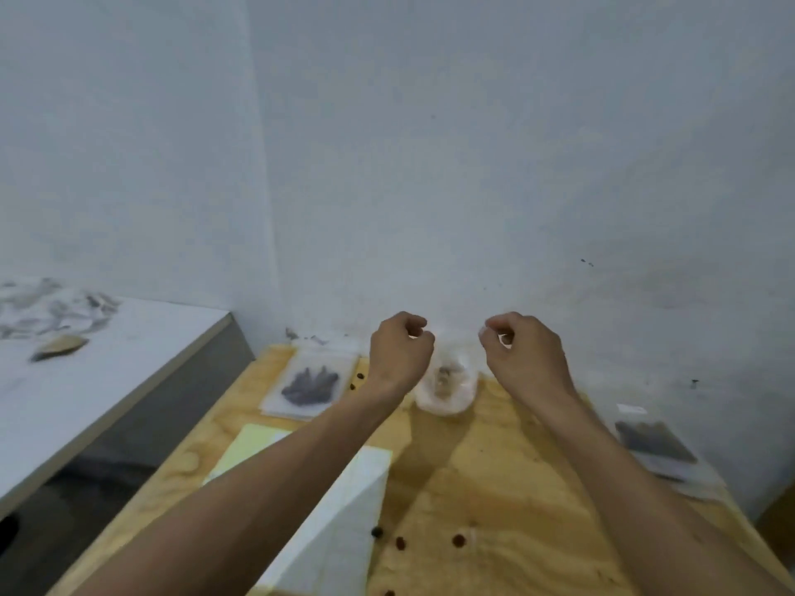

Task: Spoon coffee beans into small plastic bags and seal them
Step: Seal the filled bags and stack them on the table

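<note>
Right now your left hand [400, 354] and right hand [522, 352] each pinch a top corner of the plastic bag [447, 387], which hangs between them, mouth crosswise, above the table's [494, 488] far edge.

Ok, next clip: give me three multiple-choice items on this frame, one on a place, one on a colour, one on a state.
1. Where does the filled bag with dark contents lie?
A. on the tabletop, left of the left hand
B. on the grey bench
C. hanging from the wall

2. What colour is the tabletop?
A. black
B. light yellowish wood
C. red

3. What are the hands doing?
A. lying flat on the table
B. both raised, fingers pinching the top of a clear bag
C. gripping a spoon

Key: 1 A, it rests on the wood beside the left hand. 2 B, pale wood grain shows. 3 B, the left hand and right hand are curled above the clear bag that hangs between them.
</note>
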`<act>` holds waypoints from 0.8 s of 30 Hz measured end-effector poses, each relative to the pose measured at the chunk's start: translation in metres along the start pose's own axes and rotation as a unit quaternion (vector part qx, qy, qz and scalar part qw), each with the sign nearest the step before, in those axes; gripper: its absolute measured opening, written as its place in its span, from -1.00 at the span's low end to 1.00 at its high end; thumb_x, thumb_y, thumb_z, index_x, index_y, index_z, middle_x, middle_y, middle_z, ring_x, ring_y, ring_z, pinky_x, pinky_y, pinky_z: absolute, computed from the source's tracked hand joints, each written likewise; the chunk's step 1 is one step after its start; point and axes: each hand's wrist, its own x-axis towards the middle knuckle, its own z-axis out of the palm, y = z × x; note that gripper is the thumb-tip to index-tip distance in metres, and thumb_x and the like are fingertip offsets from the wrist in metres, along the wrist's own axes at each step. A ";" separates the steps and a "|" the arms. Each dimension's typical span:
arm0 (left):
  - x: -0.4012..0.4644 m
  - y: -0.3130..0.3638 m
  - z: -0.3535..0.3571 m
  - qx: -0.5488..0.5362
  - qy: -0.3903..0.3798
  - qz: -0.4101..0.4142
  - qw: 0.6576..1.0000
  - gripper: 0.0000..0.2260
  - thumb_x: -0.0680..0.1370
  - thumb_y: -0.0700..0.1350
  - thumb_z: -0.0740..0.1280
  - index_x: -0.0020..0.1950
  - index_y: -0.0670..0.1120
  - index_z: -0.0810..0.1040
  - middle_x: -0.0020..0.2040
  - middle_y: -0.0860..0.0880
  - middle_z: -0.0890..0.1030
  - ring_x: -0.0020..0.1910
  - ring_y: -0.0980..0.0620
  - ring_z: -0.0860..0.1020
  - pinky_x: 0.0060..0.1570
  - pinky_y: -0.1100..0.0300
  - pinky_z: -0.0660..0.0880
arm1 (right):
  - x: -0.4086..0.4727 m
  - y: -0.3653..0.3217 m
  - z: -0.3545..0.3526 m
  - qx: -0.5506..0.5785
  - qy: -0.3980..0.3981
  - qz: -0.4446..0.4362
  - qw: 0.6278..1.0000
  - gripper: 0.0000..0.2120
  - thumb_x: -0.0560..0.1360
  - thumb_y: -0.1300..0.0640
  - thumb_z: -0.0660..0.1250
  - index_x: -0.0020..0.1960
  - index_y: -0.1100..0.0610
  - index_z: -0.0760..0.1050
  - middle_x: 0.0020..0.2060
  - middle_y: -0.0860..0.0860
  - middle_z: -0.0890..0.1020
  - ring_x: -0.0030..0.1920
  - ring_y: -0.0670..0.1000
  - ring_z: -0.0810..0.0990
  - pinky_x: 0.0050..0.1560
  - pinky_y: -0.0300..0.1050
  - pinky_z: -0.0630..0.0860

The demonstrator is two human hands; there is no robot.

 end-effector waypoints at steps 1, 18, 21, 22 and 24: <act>0.005 -0.010 -0.020 0.021 0.018 -0.009 1.000 -0.71 0.59 -0.17 0.31 0.32 -0.11 0.58 0.21 -0.06 0.62 0.14 -0.04 0.60 0.03 0.17 0.48 | -0.001 -0.015 0.013 0.017 -0.010 -0.021 1.000 -0.76 0.62 0.01 0.29 0.20 0.05 0.63 0.14 -0.02 0.66 0.13 0.01 0.63 0.18 0.00 0.56; -0.001 -0.128 -0.146 0.196 0.034 -0.165 0.966 -0.67 0.58 -0.04 0.35 0.25 -0.21 0.58 0.23 -0.19 0.61 0.27 -0.21 0.52 0.25 -0.08 0.50 | -0.020 -0.096 0.185 0.076 -0.243 0.112 0.961 -0.74 0.53 0.06 0.33 -0.31 0.08 0.42 -0.43 0.04 0.39 -0.42 0.05 0.40 -0.32 -0.11 0.28; -0.003 -0.127 -0.147 0.138 0.070 -0.155 0.976 -0.66 0.55 -0.08 0.42 0.30 -0.15 0.59 0.28 -0.12 0.60 0.27 -0.13 0.55 0.22 -0.03 0.53 | -0.017 -0.094 0.180 0.202 -0.224 0.176 0.937 -0.91 0.49 0.20 0.38 -0.18 0.11 0.53 -0.30 0.11 0.47 -0.26 0.06 0.46 -0.21 -0.01 0.35; -0.003 -0.126 -0.148 0.111 0.080 -0.152 0.979 -0.67 0.54 -0.09 0.45 0.28 -0.13 0.59 0.27 -0.09 0.60 0.22 -0.08 0.57 0.14 0.03 0.55 | -0.016 -0.094 0.177 0.238 -0.218 0.186 0.928 -0.97 0.51 0.22 0.39 -0.06 0.14 0.59 -0.21 0.11 0.56 -0.18 0.08 0.52 -0.20 -0.01 0.43; -0.004 -0.124 -0.149 0.050 0.091 -0.146 0.984 -0.74 0.50 -0.15 0.49 0.16 -0.07 0.58 0.16 -0.03 0.60 0.00 0.08 0.57 -0.15 0.20 0.49 | -0.013 -0.094 0.173 0.282 -0.211 0.197 0.915 -0.78 0.55 0.23 0.39 0.19 0.14 0.62 0.02 0.12 0.66 -0.04 0.10 0.55 -0.19 -0.03 0.49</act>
